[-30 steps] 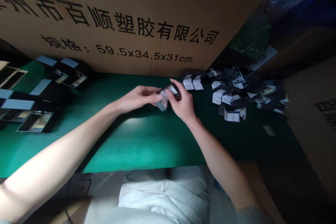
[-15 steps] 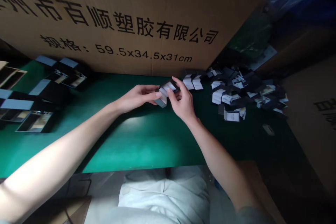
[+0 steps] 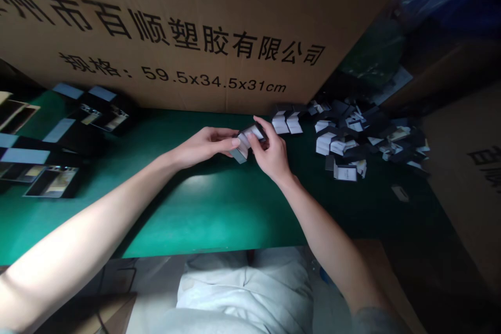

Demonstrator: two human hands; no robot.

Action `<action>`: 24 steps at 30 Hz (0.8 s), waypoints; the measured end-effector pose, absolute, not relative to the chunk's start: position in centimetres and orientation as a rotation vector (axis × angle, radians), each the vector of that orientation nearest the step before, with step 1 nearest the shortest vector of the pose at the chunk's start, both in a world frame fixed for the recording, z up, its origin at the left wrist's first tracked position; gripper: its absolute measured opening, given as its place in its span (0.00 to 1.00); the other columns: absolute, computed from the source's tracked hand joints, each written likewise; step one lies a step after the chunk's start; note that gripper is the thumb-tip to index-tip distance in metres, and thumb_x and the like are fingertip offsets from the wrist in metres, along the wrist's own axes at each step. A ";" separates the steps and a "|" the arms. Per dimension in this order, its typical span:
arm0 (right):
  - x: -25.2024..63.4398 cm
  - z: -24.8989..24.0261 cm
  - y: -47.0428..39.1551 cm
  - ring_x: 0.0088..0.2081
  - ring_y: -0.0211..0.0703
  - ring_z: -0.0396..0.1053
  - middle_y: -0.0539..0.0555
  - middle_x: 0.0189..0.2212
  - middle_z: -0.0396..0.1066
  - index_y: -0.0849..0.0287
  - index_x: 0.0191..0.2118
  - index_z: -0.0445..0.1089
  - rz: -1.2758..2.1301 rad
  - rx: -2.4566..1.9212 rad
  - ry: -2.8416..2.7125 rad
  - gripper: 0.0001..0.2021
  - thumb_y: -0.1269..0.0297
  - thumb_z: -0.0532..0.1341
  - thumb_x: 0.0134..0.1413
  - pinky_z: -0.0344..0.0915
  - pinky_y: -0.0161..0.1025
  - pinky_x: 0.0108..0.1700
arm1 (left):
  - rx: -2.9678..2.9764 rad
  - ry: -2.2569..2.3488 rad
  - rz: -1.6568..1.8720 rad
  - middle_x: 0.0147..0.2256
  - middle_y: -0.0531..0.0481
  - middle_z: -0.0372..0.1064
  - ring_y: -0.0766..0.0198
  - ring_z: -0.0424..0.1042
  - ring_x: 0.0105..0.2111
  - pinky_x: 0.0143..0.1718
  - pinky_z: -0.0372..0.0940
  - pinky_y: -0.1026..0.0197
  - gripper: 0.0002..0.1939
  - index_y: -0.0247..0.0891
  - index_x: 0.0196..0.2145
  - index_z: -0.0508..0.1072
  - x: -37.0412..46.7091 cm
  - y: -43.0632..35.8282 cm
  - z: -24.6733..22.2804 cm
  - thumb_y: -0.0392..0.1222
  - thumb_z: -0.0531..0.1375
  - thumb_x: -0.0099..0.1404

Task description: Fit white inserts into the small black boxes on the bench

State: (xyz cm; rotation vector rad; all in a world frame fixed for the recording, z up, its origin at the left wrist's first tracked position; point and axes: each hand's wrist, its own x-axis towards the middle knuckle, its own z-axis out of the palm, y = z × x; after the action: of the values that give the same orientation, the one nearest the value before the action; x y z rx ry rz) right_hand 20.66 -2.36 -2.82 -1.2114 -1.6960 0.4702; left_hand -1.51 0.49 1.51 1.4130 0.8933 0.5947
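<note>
Green table (image 3: pixel 219 209), printed carton (image 3: pixel 188 13) behind — both hands (image 3: pixel 201 145) (image 3: pixel 274 154) hold a box (image 3: pixel 242 149).

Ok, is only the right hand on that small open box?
No, the left hand also grips the small open box, its thumb on one end while the right hand holds the other.

Both forearms (image 3: pixel 105 222) reach forward, left grip (image 3: pixel 203 146) and right grip (image 3: pixel 272 152) curled close together.

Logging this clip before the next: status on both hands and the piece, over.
Left hand and right hand both gripping one small dark box. Box open, pale inside showing. Two similar boxes on green tabletop, beyond right hand.
</note>
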 end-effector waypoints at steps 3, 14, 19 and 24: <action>20.7 -2.8 -2.4 0.39 0.46 0.81 0.60 0.53 0.81 0.53 0.64 0.69 0.474 -1.208 -1.704 0.23 0.47 0.58 0.73 0.81 0.42 0.43 | 1.419 0.894 0.589 0.53 0.38 0.83 0.43 0.81 0.55 0.58 0.76 0.48 0.35 0.37 0.56 0.84 -1.6 0.5 1.4 0.65 0.72 0.61; 20.7 -2.8 -2.4 0.33 0.42 0.78 0.59 0.50 0.81 0.54 0.62 0.70 0.425 -1.221 -1.700 0.23 0.45 0.58 0.73 0.79 0.39 0.37 | 1.384 0.949 0.584 0.53 0.36 0.83 0.44 0.82 0.53 0.57 0.76 0.49 0.40 0.34 0.59 0.81 -1.4 0.5 1.4 0.65 0.74 0.58; 20.7 -2.7 -2.5 0.30 0.40 0.77 0.57 0.47 0.82 0.52 0.63 0.70 0.473 -1.230 -1.690 0.23 0.45 0.57 0.73 0.79 0.38 0.34 | 1.402 0.942 0.587 0.53 0.38 0.83 0.43 0.82 0.54 0.58 0.76 0.48 0.38 0.36 0.57 0.83 -1.3 0.5 1.6 0.65 0.74 0.58; 20.7 -2.7 -2.4 0.39 0.46 0.82 0.59 0.50 0.81 0.54 0.65 0.69 0.461 -1.219 -1.714 0.24 0.46 0.57 0.74 0.82 0.42 0.43 | 1.418 0.912 0.589 0.53 0.39 0.83 0.44 0.82 0.54 0.58 0.77 0.48 0.35 0.38 0.57 0.83 -1.5 0.5 1.4 0.65 0.73 0.60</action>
State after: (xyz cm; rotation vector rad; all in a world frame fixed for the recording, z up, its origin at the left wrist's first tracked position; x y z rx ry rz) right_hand 20.73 -2.43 -2.73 -1.2189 -1.7140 0.4605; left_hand -1.50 0.54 1.39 1.4180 0.9125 0.5890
